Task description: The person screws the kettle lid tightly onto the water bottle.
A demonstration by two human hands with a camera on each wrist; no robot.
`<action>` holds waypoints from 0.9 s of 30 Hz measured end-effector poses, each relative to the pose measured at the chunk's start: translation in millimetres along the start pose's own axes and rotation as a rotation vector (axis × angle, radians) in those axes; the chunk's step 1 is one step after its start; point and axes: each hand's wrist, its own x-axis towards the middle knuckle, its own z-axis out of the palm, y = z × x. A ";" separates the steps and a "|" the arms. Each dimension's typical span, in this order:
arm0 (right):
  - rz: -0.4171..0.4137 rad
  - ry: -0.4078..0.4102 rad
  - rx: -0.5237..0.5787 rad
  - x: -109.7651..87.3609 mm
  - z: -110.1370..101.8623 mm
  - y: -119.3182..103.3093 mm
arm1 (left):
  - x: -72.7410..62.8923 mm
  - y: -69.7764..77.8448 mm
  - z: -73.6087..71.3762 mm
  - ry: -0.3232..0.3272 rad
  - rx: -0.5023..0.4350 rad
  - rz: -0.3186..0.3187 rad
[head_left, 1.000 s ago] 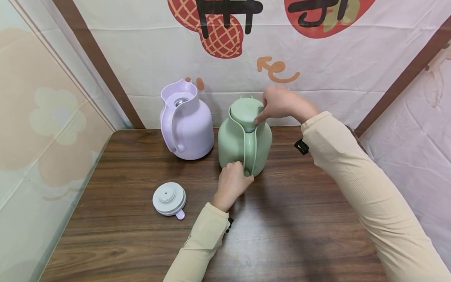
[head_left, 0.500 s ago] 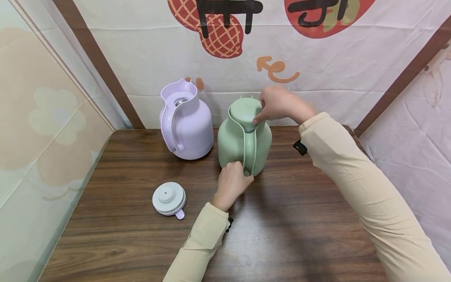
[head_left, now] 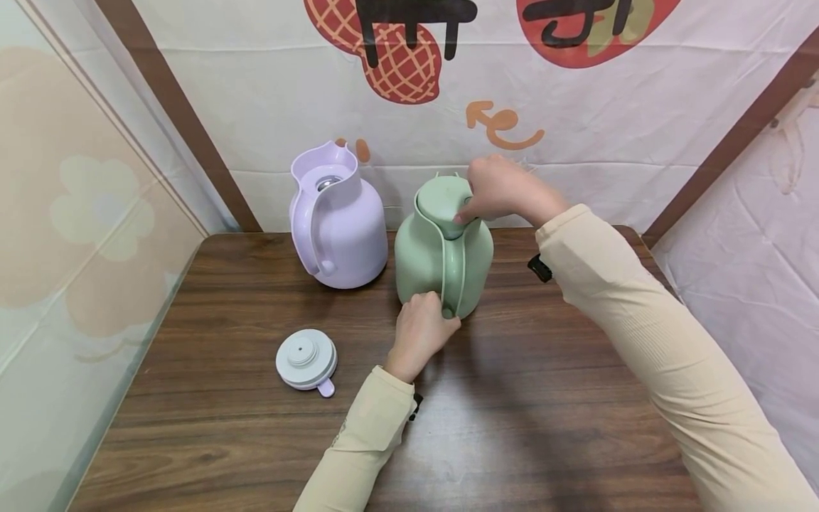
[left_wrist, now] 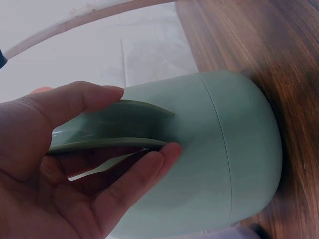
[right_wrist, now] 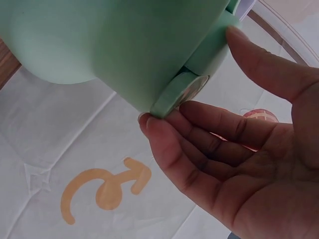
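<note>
A green thermos jug (head_left: 416,267) stands upright on the table, its handle (head_left: 453,274) facing me. My left hand (head_left: 419,331) grips that handle low down; in the left wrist view the thumb lies along one edge and the fingers curl round the other. Seated in the jug's neck is a round green lid (head_left: 441,199). My right hand (head_left: 502,188) holds the lid at its right side. In the right wrist view the thumb presses the lid's edge (right_wrist: 214,50), while the fingers curl at a rounded green tab (right_wrist: 172,94) on the opposite side.
Left of the green jug stands a lilac thermos jug (head_left: 352,231), its mouth uncovered. A lid with a lilac tab (head_left: 306,359) lies upside down on the wooden table (head_left: 211,441) in front of it. A printed cloth wall (head_left: 269,107) rises behind both jugs.
My right hand and forearm have shifted slightly left over the green lid. The left hand keeps its grip on the handle, and both jugs stand where they were.
</note>
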 end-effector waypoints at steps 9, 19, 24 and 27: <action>0.030 0.011 0.001 0.4 0.6 -4.5 | 0.1 1.0 -0.2 -0.003 -0.005 -0.006; 0.066 0.027 0.047 -1.9 1.9 -8.9 | 1.2 -0.9 1.0 0.001 0.005 -0.005; 0.088 0.041 0.052 -2.5 3.2 -10.9 | 1.0 -0.4 1.2 0.005 0.004 -0.003; 0.083 0.051 0.049 -3.6 2.3 -10.4 | 0.6 0.2 1.3 0.005 0.000 -0.005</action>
